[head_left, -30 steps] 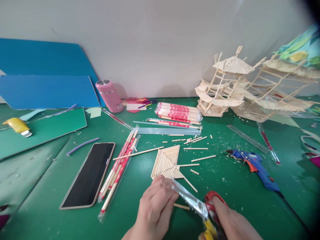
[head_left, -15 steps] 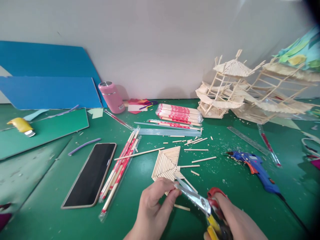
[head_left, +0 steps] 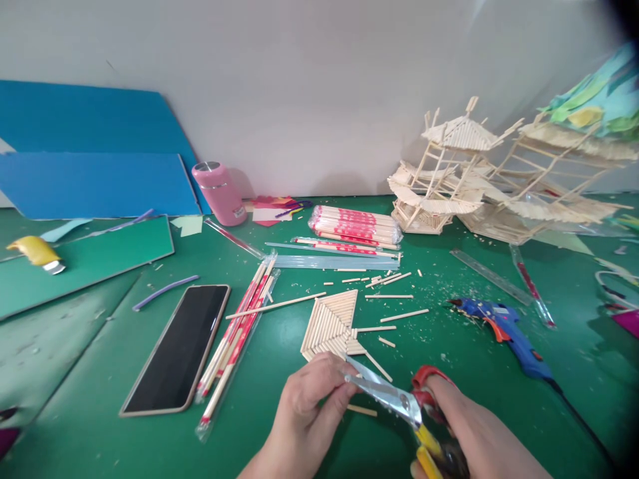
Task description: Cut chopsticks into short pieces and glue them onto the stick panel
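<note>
So the stick panel (head_left: 327, 326), a fan of little wooden rods, lies flat on the green table (head_left: 424, 362), and everything here is placed relative to it. Right at its near edge is the left hand (head_left: 312, 399), thumb and index finger pinched together; whatever's between them is too small to make out. On the panel's near right, the right hand (head_left: 466, 422) is wrapped round the red and yellow handles of the scissors (head_left: 399, 401), blades slightly parted, tips right by those pinched fingers. Loose sticks (head_left: 404, 315) are scattered just right of the panel, and a blue glue gun (head_left: 516, 336) lies farther right. Left of it there's some wrapped chopsticks (head_left: 237, 339), then a phone (head_left: 177, 349). Behind it sits a fat packaged bundle (head_left: 355, 226), with a pagoda-looking stick model (head_left: 462, 133) back to the right.
</note>
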### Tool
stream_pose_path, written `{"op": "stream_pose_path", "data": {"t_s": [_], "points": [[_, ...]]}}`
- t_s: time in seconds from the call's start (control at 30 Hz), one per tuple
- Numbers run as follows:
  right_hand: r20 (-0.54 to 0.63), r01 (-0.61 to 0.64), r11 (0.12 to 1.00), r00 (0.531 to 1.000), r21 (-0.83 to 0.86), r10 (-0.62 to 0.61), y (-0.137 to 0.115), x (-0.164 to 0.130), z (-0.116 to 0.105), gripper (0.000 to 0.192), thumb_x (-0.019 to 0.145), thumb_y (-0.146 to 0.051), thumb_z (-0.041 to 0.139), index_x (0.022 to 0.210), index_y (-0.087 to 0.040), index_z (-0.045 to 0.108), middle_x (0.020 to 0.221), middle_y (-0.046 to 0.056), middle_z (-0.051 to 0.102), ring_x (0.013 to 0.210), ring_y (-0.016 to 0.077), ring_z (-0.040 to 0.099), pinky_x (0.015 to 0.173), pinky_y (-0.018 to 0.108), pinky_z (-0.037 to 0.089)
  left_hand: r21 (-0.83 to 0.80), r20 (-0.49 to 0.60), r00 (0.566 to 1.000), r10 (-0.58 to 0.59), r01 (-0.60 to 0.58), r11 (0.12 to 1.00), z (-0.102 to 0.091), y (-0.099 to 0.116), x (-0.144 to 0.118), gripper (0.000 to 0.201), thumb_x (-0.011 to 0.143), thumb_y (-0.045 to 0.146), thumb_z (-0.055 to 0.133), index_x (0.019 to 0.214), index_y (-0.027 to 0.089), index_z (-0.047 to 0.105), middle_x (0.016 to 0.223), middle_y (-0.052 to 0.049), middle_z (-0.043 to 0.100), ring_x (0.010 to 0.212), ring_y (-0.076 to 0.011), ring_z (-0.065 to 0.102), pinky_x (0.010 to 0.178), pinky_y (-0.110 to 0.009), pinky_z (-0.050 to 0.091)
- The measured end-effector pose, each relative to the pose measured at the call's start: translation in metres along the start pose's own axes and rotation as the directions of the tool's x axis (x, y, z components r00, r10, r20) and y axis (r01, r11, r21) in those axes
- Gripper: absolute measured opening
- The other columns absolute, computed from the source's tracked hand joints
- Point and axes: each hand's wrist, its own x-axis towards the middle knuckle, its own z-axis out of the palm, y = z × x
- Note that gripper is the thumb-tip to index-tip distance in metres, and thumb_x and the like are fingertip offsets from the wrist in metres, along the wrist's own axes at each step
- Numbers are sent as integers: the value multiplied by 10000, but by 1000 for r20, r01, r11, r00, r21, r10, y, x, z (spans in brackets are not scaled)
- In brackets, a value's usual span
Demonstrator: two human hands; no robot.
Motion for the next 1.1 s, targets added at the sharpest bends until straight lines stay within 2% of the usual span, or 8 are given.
{"op": "stream_pose_path", "data": {"t_s": [0.17, 0.33, 0.43, 0.7, 0.87, 1.1], "points": [[-44, 80, 995, 996, -55, -82, 5, 0, -5, 355, 619, -386, 602, 885, -203, 453, 723, 48, 569, 597, 185, 566, 507, 291, 476, -55, 40, 999, -4, 7, 998, -2, -1, 0, 164, 811, 46, 474, 766, 143, 597, 660, -34, 601, 629, -115, 549, 584, -194, 433], [6, 143, 988, 990, -54, -143, 6, 1, -17, 385, 659, -388, 586, 957, -177, 465, 832, 102, 605, 687, 215, 605, 534, 306, 511, -95, 56, 998, -22, 27, 995, -3, -3, 0, 146, 831, 96, 479, 769, 144, 602, 668, -41, 614, 628, -120, 544, 576, -204, 426], [19, 174, 982, 985, -68, -173, 3, 3, -22, 392, 651, -402, 597, 940, -161, 487, 818, 114, 619, 681, 228, 612, 545, 324, 513, -116, 84, 996, -40, 50, 992, -4, -2, 0, 160, 841, 115, 472, 744, 142, 597, 650, -38, 604, 620, -122, 538, 577, -213, 423], [83, 108, 994, 990, 26, -110, -10, 9, -27, 296, 644, -308, 625, 886, -186, 505, 694, 27, 602, 555, 155, 556, 522, 265, 451, -157, 124, 989, -85, 104, 982, -6, -2, -3, 154, 851, 142, 466, 814, 163, 613, 635, -16, 565, 593, -111, 492, 545, -210, 394], [60, 112, 993, 992, 32, -114, -11, 10, -24, 260, 647, -293, 628, 850, -190, 501, 682, 24, 593, 579, 165, 557, 543, 271, 440, -180, 93, 990, -110, 125, 976, -6, -3, -4, 134, 840, 142, 486, 785, 162, 607, 626, -4, 543, 582, -100, 480, 539, -197, 382], [41, 114, 992, 993, -52, -112, -9, 8, -21, 301, 646, -330, 609, 871, -184, 471, 728, 48, 587, 607, 186, 558, 542, 303, 456, -179, 91, 989, -116, 130, 975, -6, 0, -3, 161, 852, 179, 475, 785, 156, 619, 617, -8, 541, 566, -101, 465, 522, -199, 374]]}}
